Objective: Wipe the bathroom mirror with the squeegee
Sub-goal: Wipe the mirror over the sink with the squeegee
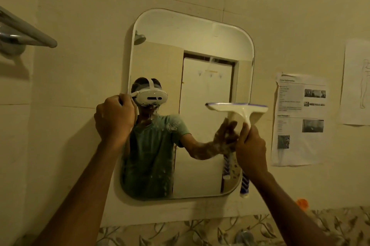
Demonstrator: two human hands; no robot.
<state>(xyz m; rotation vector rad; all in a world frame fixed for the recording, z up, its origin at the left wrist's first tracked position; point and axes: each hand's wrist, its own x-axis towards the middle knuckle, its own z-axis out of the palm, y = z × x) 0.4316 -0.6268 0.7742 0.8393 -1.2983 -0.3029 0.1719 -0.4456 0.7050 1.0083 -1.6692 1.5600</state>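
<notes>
A rounded-corner mirror (200, 45) hangs on the tiled wall, smeared with soap foam across its lower half. My left hand (114, 117) grips the mirror's left edge at mid height. My right hand (251, 149) holds a white squeegee (238, 108) by its blue-and-white striped handle, whose end sticks out below my fist. The blade, edged in purple, lies level against the glass at the mirror's right side, about halfway up. The reflection shows a person in a headset and green shirt.
A metal towel rail (26, 33) juts from the wall at upper left. Printed paper sheets (300, 119) are stuck to the wall right of the mirror. Leaf-patterned tiles (200, 229) and a tap top (243, 235) run below, with an orange object (302, 203) at right.
</notes>
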